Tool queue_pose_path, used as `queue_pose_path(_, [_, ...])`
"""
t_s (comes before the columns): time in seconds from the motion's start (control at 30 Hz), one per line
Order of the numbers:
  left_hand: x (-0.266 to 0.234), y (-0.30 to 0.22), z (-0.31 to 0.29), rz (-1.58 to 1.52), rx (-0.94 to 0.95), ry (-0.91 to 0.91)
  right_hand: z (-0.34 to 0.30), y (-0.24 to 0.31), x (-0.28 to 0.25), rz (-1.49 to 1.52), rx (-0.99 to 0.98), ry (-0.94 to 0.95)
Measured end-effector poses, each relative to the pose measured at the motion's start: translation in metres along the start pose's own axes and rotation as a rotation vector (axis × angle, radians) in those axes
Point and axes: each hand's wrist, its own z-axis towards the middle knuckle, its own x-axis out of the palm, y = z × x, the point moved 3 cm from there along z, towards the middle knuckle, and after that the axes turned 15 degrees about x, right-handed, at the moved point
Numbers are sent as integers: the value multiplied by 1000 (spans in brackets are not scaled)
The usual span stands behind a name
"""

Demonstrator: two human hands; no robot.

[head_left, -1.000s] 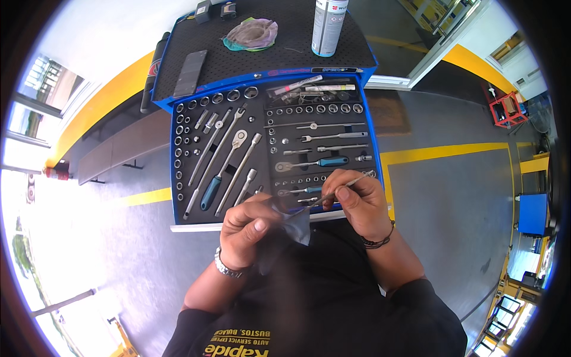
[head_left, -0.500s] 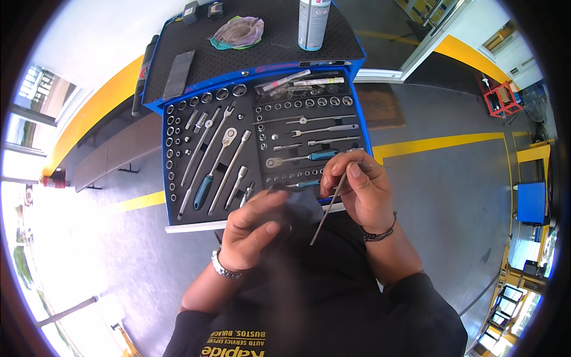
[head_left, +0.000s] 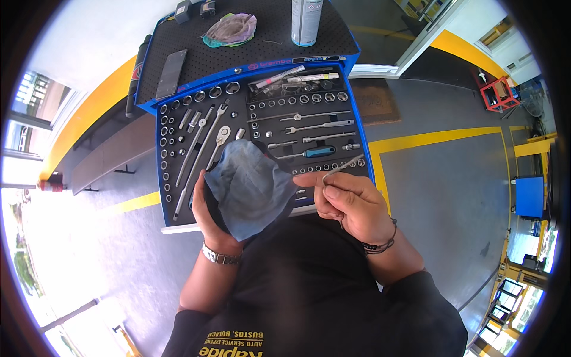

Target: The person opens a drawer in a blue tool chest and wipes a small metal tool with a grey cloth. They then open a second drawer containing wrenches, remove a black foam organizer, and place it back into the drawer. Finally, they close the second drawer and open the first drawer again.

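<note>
A round blue-grey cloth point(head_left: 251, 187) with a dark edge lies spread over my left hand point(head_left: 215, 217). The thumb shows along its near-left side, and most of the fingers are hidden beneath. In my right hand point(head_left: 352, 207), a thin metal rod point(head_left: 347, 166) is pinched between thumb and fingers. Its upper end points up and to the right, while the fist covers much of its length. My right forefinger reaches out to the cloth's right edge. Beyond both hands is an open tool drawer point(head_left: 309, 134), its dark foam holding sockets, ratchets and bars.
On the blue cabinet's black top point(head_left: 202, 44) are a phone point(head_left: 172, 73), a crumpled multicoloured cloth point(head_left: 231, 30) and a spray can point(head_left: 306, 22). The drawer's front edge point(head_left: 178, 228) lies just ahead of my torso. A long bench point(head_left: 113, 149) stands at left, a red cart point(head_left: 498, 95) far right.
The cloth, a blur between my hands before, is now spread over my left hand. My right hand has lowered, and the rod has swung from pointing down-left to pointing up-right.
</note>
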Motion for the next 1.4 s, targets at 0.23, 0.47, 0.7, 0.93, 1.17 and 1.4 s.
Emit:
queue_pose_path(0.23, [-11,8,8,27,-42,-10,17,-22,-7,119,265,47])
queue_pose_path(0.47, [22,7,3,32,51,86,25,-25,-1,-81,239,47])
queue_pose_path(0.7, [-6,5,-5,823,220,412,32,-28,3,-511,361,-73])
queue_pose_path(0.93, [-5,-6,-1,1025,216,488,26,-16,10,-484,236,-59])
queue_pose_path(1.17, [6,-7,-6,610,241,206,12,17,-17,-306,3,-217])
queue_pose_path(1.4, [30,-6,-13,505,257,204,7,28,-12,-381,-383,-159])
